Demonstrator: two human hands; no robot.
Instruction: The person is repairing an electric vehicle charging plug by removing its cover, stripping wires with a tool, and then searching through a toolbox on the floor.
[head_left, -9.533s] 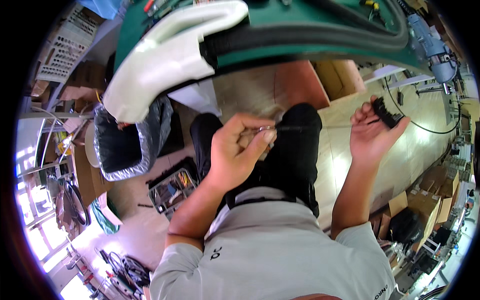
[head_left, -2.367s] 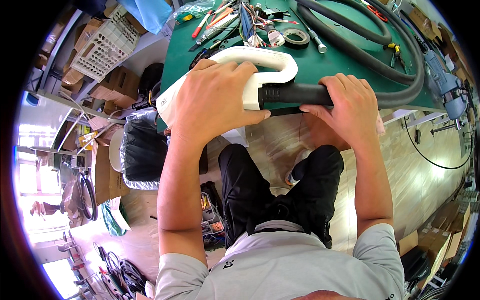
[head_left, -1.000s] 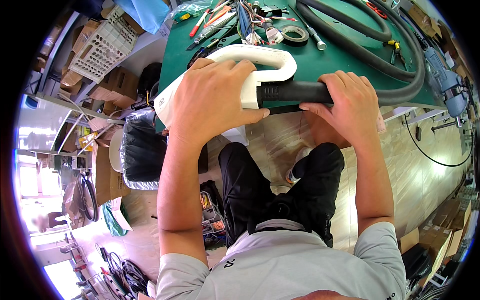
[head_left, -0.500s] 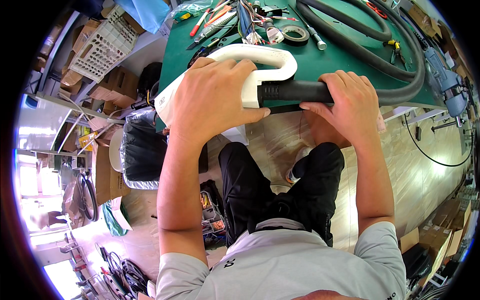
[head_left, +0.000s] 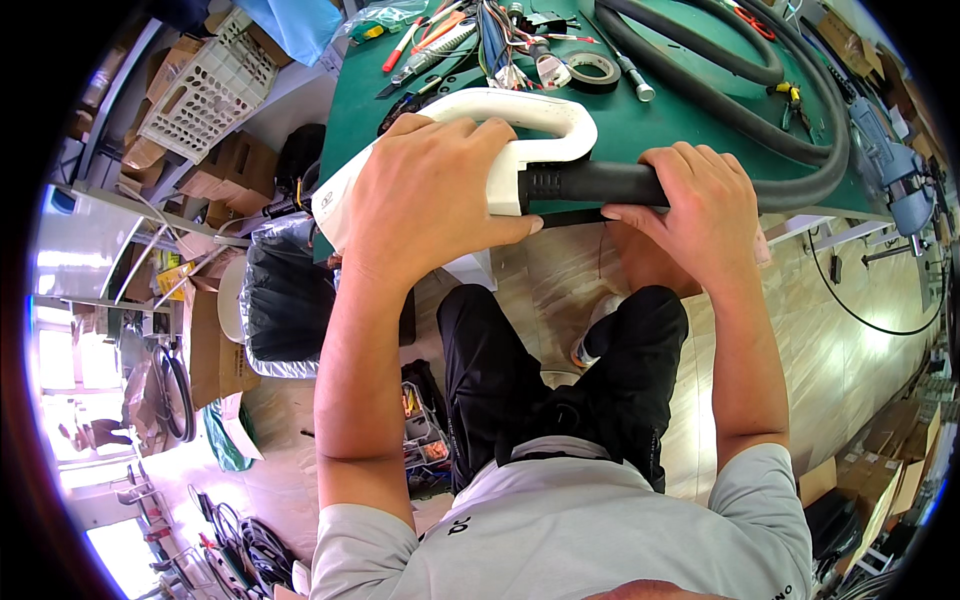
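A white EV charging gun (head_left: 566, 122) with a looped handle lies at the front edge of the green table. My left hand (head_left: 425, 185) is wrapped over its body, with the thumb stretched along the lower side. Out of the gun's right end comes a black ribbed sleeve (head_left: 545, 182), which runs into a thick black cable (head_left: 615, 184). My right hand (head_left: 705, 195) is closed round that cable, fingers on top and thumb beneath. The palms hide parts of both the gun and the cable.
On the green table (head_left: 690, 130) the cable curls round at the right. Behind the gun lie a black tape roll (head_left: 592, 70), a bundle of wires (head_left: 497, 45), a utility knife (head_left: 420, 62), a metal-ended tool (head_left: 638, 82) and yellow-handled pliers (head_left: 790, 95). A lined bin (head_left: 285, 310) stands left.
The white gun and my left hand have shifted very slightly to the right. My right hand keeps its grip on the cable.
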